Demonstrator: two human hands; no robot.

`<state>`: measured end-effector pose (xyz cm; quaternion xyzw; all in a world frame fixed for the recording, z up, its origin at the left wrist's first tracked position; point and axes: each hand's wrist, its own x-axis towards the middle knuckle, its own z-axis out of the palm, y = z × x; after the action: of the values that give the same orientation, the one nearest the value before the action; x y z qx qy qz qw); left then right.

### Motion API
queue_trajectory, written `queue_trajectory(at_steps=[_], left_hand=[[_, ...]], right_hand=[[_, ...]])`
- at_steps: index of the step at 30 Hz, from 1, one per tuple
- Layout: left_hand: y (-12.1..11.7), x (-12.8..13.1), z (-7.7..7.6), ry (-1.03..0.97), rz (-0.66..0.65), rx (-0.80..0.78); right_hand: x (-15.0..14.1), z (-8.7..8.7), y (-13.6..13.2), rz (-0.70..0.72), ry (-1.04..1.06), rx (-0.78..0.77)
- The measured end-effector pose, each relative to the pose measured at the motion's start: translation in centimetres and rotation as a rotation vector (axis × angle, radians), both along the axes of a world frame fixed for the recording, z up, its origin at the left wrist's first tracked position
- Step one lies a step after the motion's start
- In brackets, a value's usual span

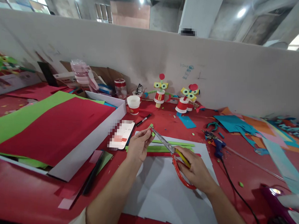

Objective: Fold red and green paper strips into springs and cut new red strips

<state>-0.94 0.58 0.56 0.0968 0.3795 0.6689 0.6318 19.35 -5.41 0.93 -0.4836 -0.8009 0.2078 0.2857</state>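
My left hand (139,145) pinches a small folded piece of light green paper (153,134) between thumb and fingertips. My right hand (197,168) grips a pair of scissors (171,148) with a red handle loop; a yellow part shows under the fingers. The blade tips reach the green paper, and whether they cut into it is too small to tell. Below both hands lies a white sheet (157,189), with green paper strips (162,148) and a red strip (159,154) across its far part.
A white box (88,140) of coloured paper and a phone (122,134) lie left. Behind stand paper cups (133,104) and cup figures (160,96), (182,105) along the partition (142,58). A blue glue gun (219,147) with a cord, pliers (212,125) and a purple device (280,202) are right.
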Motion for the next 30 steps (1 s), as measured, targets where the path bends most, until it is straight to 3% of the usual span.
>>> queue_trajectory(at_steps=[4, 8, 13, 17, 22, 27, 30], left_hand=[[0.0, -0.1, 0.1, 0.003, -0.024, 0.027], [0.0, 0.0, 0.3, -0.027, -0.091, 0.113], [-0.3, 0.0, 0.4, -0.044, -0.199, 0.211], [-0.6, 0.0, 0.4, -0.047, -0.235, 0.285], [-0.9, 0.2, 0.1, -0.006, -0.318, 0.363], [-0.9, 0.6, 0.0, 0.055, -0.317, 0.338], [-0.9, 0.7, -0.1, 0.093, -0.319, 0.315]], right_hand=[[-0.1, -0.5, 0.0, -0.040, 0.097, 0.024], [0.4, -0.9, 0.6, -0.190, 0.223, 0.047], [0.9, 0.4, 3.6, -0.287, -0.085, 0.102], [0.7, 1.4, 8.4, -0.233, -0.382, 0.105], [0.4, 0.2, 13.4, -0.118, -0.548, 0.103], [0.6, -1.7, 14.8, -0.219, -0.531, 0.085], [-0.1, -0.9, 13.8, -0.322, -0.500, 0.117]])
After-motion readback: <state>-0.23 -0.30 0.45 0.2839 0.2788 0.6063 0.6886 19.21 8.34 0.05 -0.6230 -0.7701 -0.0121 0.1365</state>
